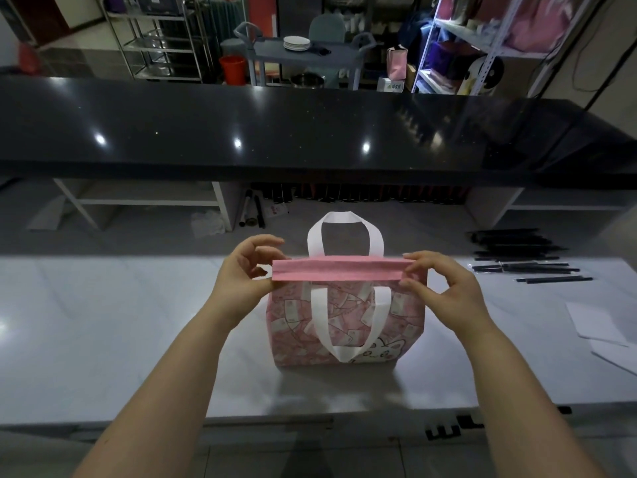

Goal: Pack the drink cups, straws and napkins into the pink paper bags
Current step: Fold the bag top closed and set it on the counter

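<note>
Pink paper bag (344,326) stands upright at the middle of the pale worktop (138,322), its top folded over into a flat strip pinched at one end by the left hand (243,274) and at the other by the right hand (444,288), one white handle (344,232) standing up behind and the other hanging down the front. If the pinch slips or pulls unevenly, the fold could spring open or the paper crease or tear. Whatever is inside is hidden, so packing cannot be confirmed; dark wrapped straws (524,260) and white napkins (599,326) lie well apart to the right.
</note>
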The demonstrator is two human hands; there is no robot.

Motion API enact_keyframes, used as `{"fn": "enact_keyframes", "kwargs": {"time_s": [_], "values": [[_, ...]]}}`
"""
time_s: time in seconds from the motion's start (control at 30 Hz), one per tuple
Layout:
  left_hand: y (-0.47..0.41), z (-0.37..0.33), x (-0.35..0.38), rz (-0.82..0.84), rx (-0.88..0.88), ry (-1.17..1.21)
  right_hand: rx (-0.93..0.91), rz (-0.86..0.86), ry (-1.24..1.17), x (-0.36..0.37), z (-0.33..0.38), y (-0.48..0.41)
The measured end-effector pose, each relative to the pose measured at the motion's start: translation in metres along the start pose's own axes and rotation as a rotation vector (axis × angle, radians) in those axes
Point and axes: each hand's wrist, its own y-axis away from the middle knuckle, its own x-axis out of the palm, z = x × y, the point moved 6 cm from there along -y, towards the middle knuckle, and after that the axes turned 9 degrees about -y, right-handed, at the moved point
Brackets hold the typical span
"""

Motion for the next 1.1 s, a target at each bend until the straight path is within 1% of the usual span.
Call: {"fn": "enact_keyframes", "kwargs": {"time_s": [0.1, 0.13, 0.2, 0.27, 0.37, 0.47, 0.63, 0.77, 0.83, 0.9, 0.93, 1.0, 1.1], "values": [[0.002, -0.022, 0.000, 0.053, 0.237, -0.406, 0.054, -0.029, 0.051, -0.001, 0.004, -0.002], [0.003, -0.031, 0.001, 0.050, 0.318, -0.514, 0.021, -0.007, 0.117, 0.002, 0.010, -0.004], [0.007, -0.047, 0.006, 0.031, 0.472, -0.653, -0.129, 0.056, 0.299, 0.014, 0.026, -0.008], [0.012, -0.055, 0.013, 0.029, 0.566, -0.752, -0.225, 0.091, 0.425, 0.032, 0.041, -0.009], [0.018, -0.055, 0.027, -0.030, 0.548, -0.868, -0.248, 0.119, 0.472, 0.060, 0.056, -0.008], [0.022, -0.065, 0.047, -0.099, 0.549, -0.912, -0.237, 0.136, 0.481, 0.079, 0.062, -0.010], [0.010, -0.075, 0.067, 0.061, 0.412, -0.928, -0.182, 0.135, 0.517, 0.085, 0.060, -0.016], [0.004, -0.075, 0.064, 0.210, 0.348, -0.880, -0.164, 0.158, 0.514, 0.085, 0.059, -0.016], [0.006, -0.070, 0.055, 0.234, 0.314, -0.822, -0.158, 0.162, 0.499, 0.083, 0.059, -0.016], [0.006, -0.068, 0.048, 0.179, 0.266, -0.756, -0.151, 0.160, 0.491, 0.082, 0.059, -0.016], [0.005, -0.070, 0.050, 0.140, 0.273, -0.772, -0.152, 0.160, 0.490, 0.082, 0.060, -0.016], [0.003, -0.074, 0.064, 0.082, 0.316, -0.896, -0.159, 0.157, 0.483, 0.083, 0.059, -0.016], [-0.003, -0.069, 0.085, 0.030, 0.302, -1.064, -0.158, 0.145, 0.490, 0.083, 0.058, -0.018]]}}
